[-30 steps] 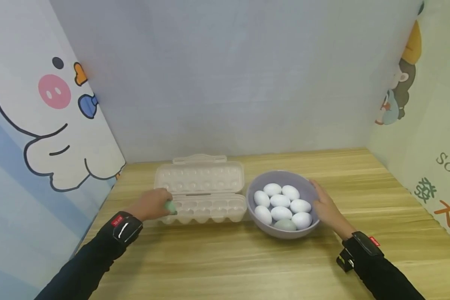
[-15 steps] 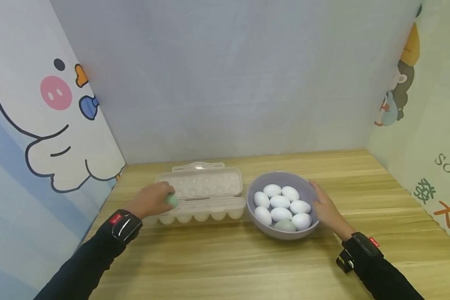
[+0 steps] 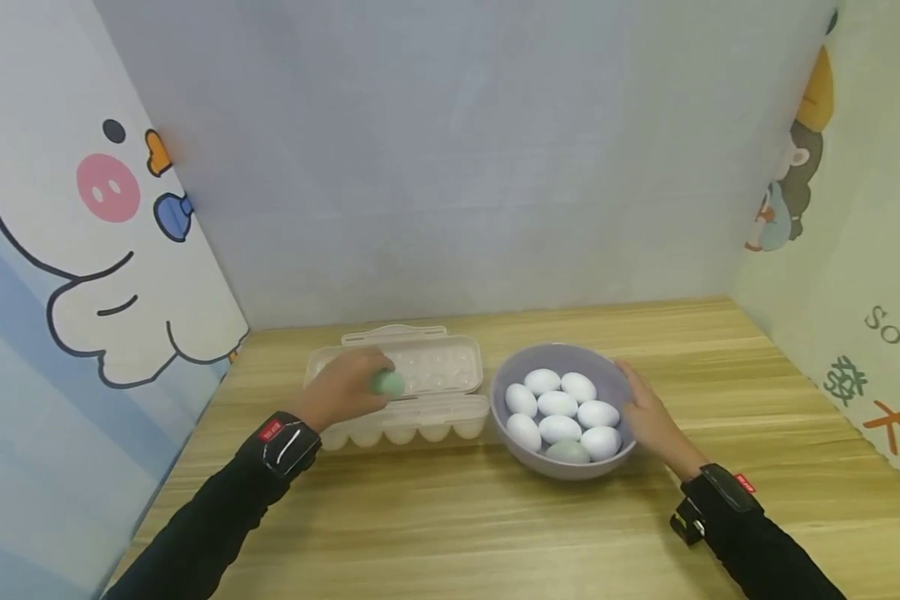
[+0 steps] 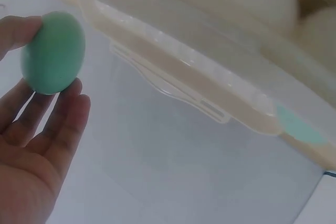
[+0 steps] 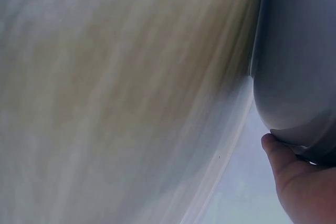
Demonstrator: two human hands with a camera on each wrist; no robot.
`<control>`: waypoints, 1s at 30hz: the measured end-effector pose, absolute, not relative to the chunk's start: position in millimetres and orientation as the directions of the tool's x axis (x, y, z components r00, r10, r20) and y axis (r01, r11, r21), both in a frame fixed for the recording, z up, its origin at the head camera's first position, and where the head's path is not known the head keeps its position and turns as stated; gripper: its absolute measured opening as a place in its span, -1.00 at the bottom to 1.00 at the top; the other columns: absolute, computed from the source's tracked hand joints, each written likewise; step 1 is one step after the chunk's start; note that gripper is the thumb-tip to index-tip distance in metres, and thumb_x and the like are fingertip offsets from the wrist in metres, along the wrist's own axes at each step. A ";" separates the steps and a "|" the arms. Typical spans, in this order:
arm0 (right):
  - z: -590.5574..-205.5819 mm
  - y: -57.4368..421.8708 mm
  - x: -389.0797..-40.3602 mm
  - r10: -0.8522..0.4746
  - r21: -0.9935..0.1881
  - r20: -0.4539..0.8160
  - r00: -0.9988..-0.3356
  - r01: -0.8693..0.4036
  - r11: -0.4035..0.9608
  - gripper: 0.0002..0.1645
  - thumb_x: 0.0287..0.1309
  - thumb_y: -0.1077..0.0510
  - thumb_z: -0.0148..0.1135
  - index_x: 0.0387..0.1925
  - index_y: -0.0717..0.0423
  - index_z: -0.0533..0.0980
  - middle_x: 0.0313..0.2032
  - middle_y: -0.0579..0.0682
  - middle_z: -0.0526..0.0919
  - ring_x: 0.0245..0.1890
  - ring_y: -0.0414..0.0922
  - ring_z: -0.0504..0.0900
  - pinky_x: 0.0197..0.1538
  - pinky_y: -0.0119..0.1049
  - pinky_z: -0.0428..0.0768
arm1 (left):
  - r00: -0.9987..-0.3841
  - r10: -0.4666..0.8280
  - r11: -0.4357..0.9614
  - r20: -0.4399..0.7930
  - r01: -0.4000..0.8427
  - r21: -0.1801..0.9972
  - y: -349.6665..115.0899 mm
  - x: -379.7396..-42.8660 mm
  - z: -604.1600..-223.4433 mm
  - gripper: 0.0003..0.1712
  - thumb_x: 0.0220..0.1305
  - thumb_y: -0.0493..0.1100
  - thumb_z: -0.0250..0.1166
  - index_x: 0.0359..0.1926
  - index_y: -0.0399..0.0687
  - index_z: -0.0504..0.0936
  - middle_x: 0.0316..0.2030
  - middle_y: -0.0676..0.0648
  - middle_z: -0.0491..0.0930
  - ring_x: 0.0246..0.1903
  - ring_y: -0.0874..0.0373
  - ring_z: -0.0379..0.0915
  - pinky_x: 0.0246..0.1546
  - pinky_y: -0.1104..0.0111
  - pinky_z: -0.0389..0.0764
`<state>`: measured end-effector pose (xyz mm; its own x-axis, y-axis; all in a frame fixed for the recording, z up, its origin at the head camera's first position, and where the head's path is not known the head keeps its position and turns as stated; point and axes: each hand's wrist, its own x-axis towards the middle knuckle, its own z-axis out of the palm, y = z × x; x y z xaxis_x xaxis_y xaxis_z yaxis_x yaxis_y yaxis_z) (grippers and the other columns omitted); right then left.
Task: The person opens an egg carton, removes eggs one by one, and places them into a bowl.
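Observation:
In the head view, my left hand [image 3: 348, 387] pinches a pale green egg [image 3: 388, 383] above an opened clear plastic egg carton [image 3: 450, 362]. Its left part is hidden behind the hand. The left wrist view shows thumb and fingertips around the green egg [image 4: 52, 53], apart from the carton [image 4: 173, 85]. My right hand [image 3: 648, 421] grips the right rim of a grey-purple bowl [image 3: 528, 354] holding several white eggs [image 3: 558, 404] and one greenish egg [image 3: 567, 452]. Up close in the right wrist view, the thumb lies against the bowl's outside [image 5: 294, 66].
Carton and bowl stand side by side on a wood-grain table [image 3: 435, 533]. A plain grey backdrop [image 3: 450, 167] rises behind the table. Printed panels with cartoon figures flank it, the left panel [image 3: 195, 308] and the right panel [image 3: 802, 283].
My left hand has risen from the carton's left end and moved right with the green egg. The carton, tipped toward me earlier, now lies flatter. My right hand stays at the bowl.

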<state>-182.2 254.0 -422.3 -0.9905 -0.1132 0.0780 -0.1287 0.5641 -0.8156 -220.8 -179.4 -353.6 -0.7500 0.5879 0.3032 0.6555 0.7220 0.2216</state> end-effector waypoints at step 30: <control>-425.8 255.6 -183.3 -0.094 -0.837 0.106 -0.990 -0.140 0.529 -0.16 0.11 0.51 -0.25 0.47 0.45 -0.10 0.47 0.48 -0.11 0.48 0.44 -0.13 0.45 0.38 -0.10 | -0.559 0.752 0.552 0.349 0.824 0.130 -21.5 -235.7 -357.4 -0.67 -0.03 -0.05 0.49 -0.20 -0.02 0.69 -0.23 0.02 0.72 -0.18 0.12 0.56 -0.07 0.24 0.50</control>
<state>-183.3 255.6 -425.8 -0.9899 -0.0940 0.1063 -0.1401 0.5292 -0.8368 -235.7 -21.5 -357.4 -0.5588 0.7525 0.3485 0.8239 0.5515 0.1302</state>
